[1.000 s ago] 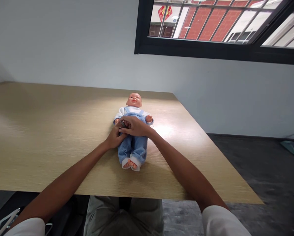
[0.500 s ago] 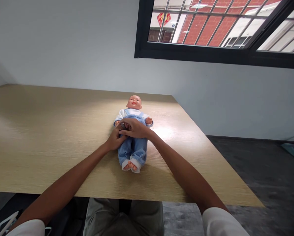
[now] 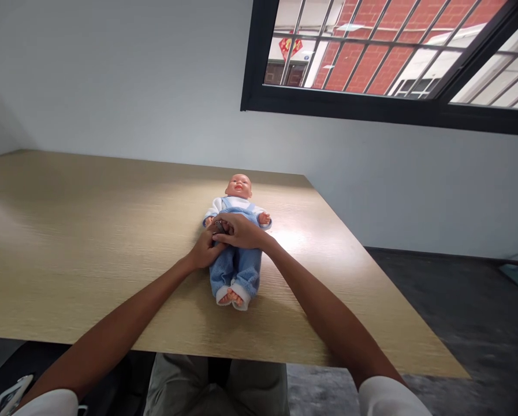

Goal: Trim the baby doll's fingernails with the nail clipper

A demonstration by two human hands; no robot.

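Observation:
A baby doll (image 3: 235, 271) in blue dungarees and a white top lies on its back, head toward the wall and feet toward me. Both of my hands meet over its belly. My right hand (image 3: 240, 230) is closed, its fingers curled around a small silver-grey metal thing (image 3: 220, 226), possibly nail clippers; much of it is hidden. Just left of and below it, my left hand (image 3: 205, 248) touches the right one and rests against the doll's side. The left fingertips are covered by the right hand.
The doll lies on a light wooden table (image 3: 111, 277), whose right edge slants toward me. Behind stands a grey-white wall (image 3: 155, 81) with a barred, dark-framed window (image 3: 371, 112). A phone-like white object (image 3: 11, 396) lies low at the left. Dark floor (image 3: 436, 300) shows at the right.
The whole view has shifted slightly, so the doll and window sit a little lower. My hands keep nearly the same hold over the doll.

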